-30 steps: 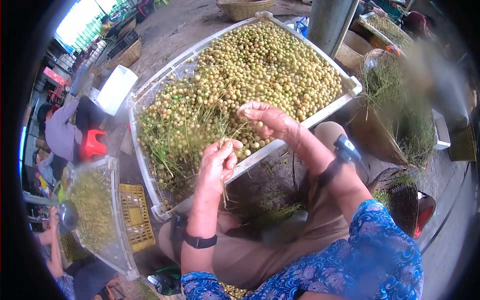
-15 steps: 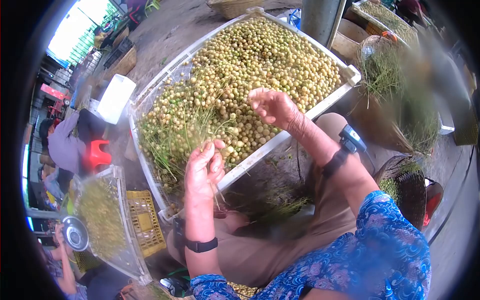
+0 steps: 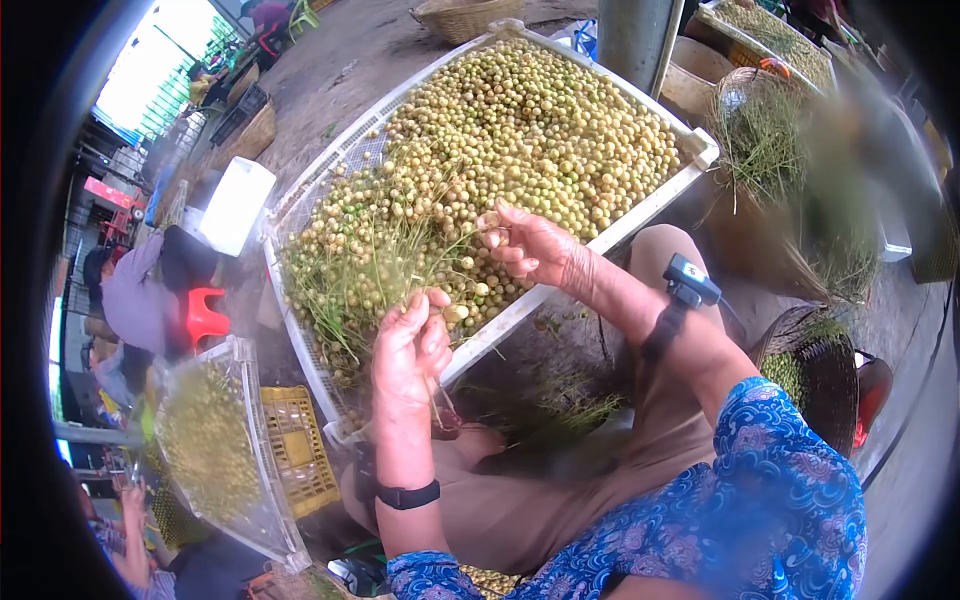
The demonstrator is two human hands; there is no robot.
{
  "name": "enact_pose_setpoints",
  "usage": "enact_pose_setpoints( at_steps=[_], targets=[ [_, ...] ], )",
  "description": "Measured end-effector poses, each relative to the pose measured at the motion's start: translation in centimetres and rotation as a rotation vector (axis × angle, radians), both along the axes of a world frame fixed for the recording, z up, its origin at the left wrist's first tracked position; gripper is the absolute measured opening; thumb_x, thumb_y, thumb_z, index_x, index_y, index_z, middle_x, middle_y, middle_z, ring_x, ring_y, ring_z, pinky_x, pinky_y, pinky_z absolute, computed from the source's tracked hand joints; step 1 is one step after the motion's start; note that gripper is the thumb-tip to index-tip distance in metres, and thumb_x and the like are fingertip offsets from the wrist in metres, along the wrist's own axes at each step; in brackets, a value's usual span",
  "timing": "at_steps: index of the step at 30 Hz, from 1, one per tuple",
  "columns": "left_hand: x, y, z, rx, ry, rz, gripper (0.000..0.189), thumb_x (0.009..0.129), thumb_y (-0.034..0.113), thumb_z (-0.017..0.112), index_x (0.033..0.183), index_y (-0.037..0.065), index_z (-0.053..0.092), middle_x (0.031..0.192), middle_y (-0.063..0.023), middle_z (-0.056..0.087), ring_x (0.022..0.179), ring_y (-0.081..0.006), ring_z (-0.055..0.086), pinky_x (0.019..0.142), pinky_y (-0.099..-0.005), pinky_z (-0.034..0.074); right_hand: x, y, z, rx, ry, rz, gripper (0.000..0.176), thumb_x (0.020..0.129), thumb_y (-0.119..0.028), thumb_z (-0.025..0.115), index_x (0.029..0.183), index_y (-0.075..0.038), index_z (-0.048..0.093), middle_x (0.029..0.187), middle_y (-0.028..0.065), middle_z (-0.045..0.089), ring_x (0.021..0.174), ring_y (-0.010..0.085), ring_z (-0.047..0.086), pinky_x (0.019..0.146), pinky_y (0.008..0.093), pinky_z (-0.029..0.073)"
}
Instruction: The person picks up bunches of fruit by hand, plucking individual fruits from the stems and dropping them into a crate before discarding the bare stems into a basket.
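A white mesh tray (image 3: pixel 640 214) holds a wide heap of small round yellow-green fruits (image 3: pixel 530 110). Green stems with fruits on them (image 3: pixel 350 275) lie over its left part. My left hand (image 3: pixel 410 345) is closed on thin stems above the tray's near edge, with stem ends hanging below the palm and a fruit by the fingertips. To the right of it, my right hand (image 3: pixel 530 245) hovers over the fruits with its fingers curled in a pinch; a pale round fruit appears between thumb and fingers.
A yellow crate (image 3: pixel 298 450) and a second tray of fruit (image 3: pixel 210 440) stand at lower left, near a red stool (image 3: pixel 205 318) and seated people. A metal post (image 3: pixel 640 45) rises behind the tray. Baskets of stems (image 3: pixel 765 140) and green fruit (image 3: pixel 790 378) are on the right.
My right hand has moved slightly left and down, closer to my left hand, and its fingers have closed around a fruit. My left hand stays nearly in place, still holding stems.
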State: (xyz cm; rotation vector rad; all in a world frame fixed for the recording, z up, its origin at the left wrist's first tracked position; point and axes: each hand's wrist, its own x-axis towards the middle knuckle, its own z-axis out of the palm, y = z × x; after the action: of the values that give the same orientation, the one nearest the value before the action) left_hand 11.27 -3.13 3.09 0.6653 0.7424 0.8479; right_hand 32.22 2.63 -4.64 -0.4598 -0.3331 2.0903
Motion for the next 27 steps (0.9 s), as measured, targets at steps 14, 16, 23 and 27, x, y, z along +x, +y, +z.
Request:
enact_pose_setpoints(
  at_steps=[14,16,23,27],
  targets=[
    [0.6,-0.5,0.5,0.000,0.085,-0.072,0.022,0.087,0.023,0.047,0.089,0.002,0.051,0.046,0.0018,0.039,0.034,-0.0047,0.029,0.032,-0.0179,0.021,1.8,0.5,1.9,0.182,-0.148,-0.025,0.030,0.083,-0.035,0.050,0.078,-0.005,0.051,0.064,0.0045,0.053,0.039,0.0061,0.036,0.028,0.0153,0.022],
    [0.8,-0.6,0.5,-0.014,0.125,-0.054,0.023,0.087,0.025,0.047,0.089,0.003,0.051,0.044,0.0018,0.038,0.030,-0.0047,0.026,0.030,-0.0184,0.019,1.5,0.1,1.9,0.177,-0.101,0.081,0.034,0.084,-0.037,0.048,0.087,-0.003,0.051,0.061,0.0028,0.049,0.039,0.0053,0.035,0.028,0.0150,0.023],
    [0.7,-0.5,0.0,-0.043,0.127,-0.091,0.023,0.088,0.023,0.044,0.090,0.001,0.050,0.046,0.0011,0.039,0.030,-0.0047,0.025,0.030,-0.0179,0.020,1.5,0.0,2.1,0.352,-0.193,0.179,0.026,0.083,-0.027,0.054,0.089,-0.002,0.052,0.056,0.0000,0.047,0.036,0.0029,0.032,0.030,0.0143,0.024],
    [0.8,-0.3,-0.5,-0.046,0.142,-0.099,0.023,0.088,0.023,0.044,0.091,0.001,0.050,0.046,0.0011,0.039,0.030,-0.0047,0.026,0.030,-0.0180,0.020,0.1,0.2,2.8,0.501,-0.797,-0.255,0.016,0.081,-0.023,0.058,0.078,-0.008,0.053,0.058,-0.0032,0.049,0.039,0.0022,0.034,0.033,0.0161,0.026]
  ],
)
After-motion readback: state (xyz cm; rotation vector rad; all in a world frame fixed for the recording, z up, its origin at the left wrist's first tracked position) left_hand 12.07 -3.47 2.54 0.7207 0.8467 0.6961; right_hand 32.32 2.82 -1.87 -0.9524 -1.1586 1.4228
